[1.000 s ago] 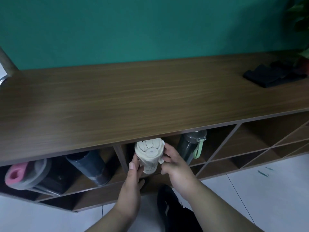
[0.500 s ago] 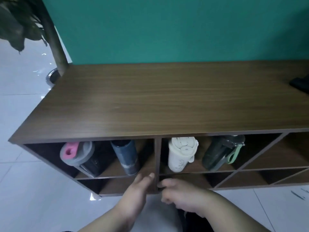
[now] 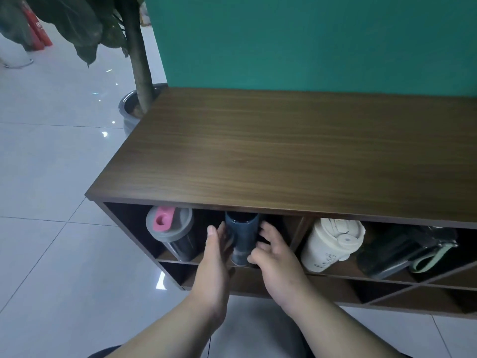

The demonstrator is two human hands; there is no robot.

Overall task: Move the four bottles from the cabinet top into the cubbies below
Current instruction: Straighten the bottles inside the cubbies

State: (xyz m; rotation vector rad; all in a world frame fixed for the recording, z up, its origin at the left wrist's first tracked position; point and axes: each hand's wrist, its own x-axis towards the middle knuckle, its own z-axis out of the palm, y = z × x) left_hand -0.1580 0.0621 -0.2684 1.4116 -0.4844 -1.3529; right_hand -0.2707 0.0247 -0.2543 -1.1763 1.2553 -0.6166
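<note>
Under the bare wooden cabinet top [image 3: 284,151], the upper left cubby holds a grey-lidded bottle with a pink tab [image 3: 169,229] and a dark blue bottle [image 3: 241,233]. My left hand [image 3: 214,254] presses the blue bottle's left side. On its right side, my right hand [image 3: 276,257] has fingers curled and the thumb at the base. The cubby to the right holds a cream bottle [image 3: 330,244] and a dark green bottle with a pale green strap [image 3: 397,251]. All the bottles' lids point outward.
A potted plant stands at the cabinet's left end, its grey pot [image 3: 127,109] touching the corner. Green wall runs behind the cabinet. Lower cubbies [image 3: 296,288] sit beneath the shelf. Glossy white floor tiles [image 3: 64,202] spread to the left.
My hands let go of the cream bottle, dropped to the shelf's front edge, then moved left and closed around the dark blue bottle. The view has swung left.
</note>
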